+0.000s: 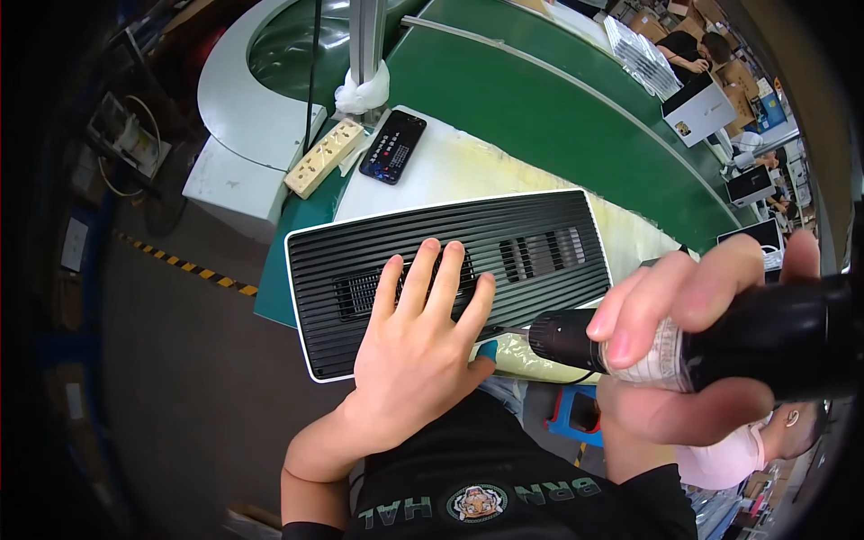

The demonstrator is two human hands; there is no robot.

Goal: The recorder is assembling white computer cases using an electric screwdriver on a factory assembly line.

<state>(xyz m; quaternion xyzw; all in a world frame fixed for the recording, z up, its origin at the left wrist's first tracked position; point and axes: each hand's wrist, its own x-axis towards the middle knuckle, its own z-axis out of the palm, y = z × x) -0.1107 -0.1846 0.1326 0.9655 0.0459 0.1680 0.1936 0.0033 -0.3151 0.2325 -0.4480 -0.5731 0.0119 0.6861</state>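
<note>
right hand grips black screwdriver | left hand flat, open on ribbed panel near front edge

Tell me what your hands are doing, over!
Left hand flat on black ribbed panel. Right hand grips black power screwdriver, tip near panel's edge. Nothing between them.

Bare left hand and right hand, no gloves, rings or watch; forearms bare up to the lower edge. Black short-sleeved shirt below, with pale lettering across the chest and a small round cartoon badge in the middle. Black sleeve hem just visible near each elbow.
</note>
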